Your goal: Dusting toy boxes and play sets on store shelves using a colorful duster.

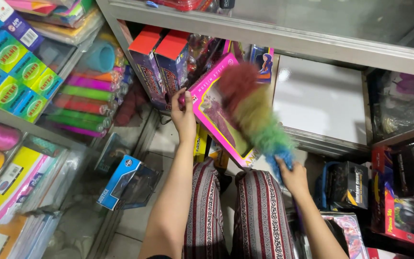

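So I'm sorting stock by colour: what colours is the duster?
The duster is banded: dark red, olive-yellow, green, then blue near the right hand. Head view shows it.

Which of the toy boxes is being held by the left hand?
The pink flat box, tilted out of the shelf; the left hand grips its upper edge. The red-topped boxes stand untouched.

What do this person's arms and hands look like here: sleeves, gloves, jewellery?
Both forearms are bare, with no sleeves in view. The left hand and right hand wear no gloves; no rings, watch or bracelets show. Below them are striped trousers, maroon and grey with patterned bands.
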